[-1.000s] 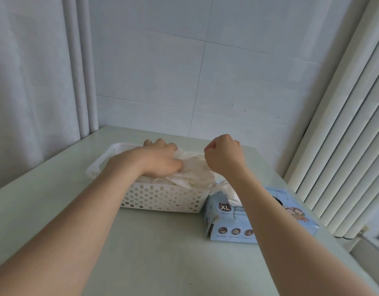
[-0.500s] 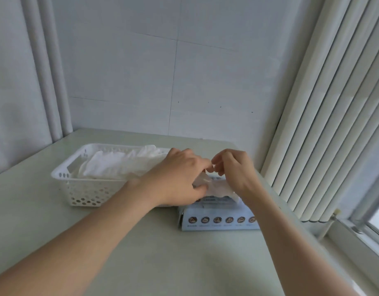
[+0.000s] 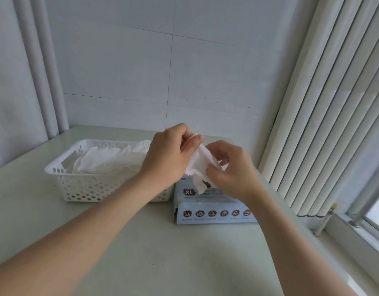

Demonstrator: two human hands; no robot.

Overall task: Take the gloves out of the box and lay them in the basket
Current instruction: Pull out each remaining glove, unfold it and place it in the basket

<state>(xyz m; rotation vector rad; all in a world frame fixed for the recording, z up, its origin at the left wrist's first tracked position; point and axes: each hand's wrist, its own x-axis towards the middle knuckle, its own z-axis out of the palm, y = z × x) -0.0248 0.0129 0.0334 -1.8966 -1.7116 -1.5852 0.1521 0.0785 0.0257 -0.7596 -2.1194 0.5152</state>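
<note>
A pale blue glove box [image 3: 214, 212] marked XL lies on the table to the right of a white perforated basket [image 3: 81, 189]. Several white gloves [image 3: 111, 161] lie piled in the basket. A thin white glove [image 3: 198, 167] hangs above the box, its lower end near the box's top. My left hand [image 3: 169, 157] pinches the glove's upper edge between thumb and fingers. My right hand [image 3: 229, 167] pinches its right side lower down. Both hands hover over the box, just right of the basket.
The pale green table [image 3: 141, 253] meets a tiled wall at the back. Vertical blinds [image 3: 325, 116] hang on the right above a window sill [image 3: 355, 238]. A curtain [image 3: 19, 82] hangs on the left.
Both hands left the basket and moved right to the box. They took hold of a glove there and have now lifted it up above the box.
</note>
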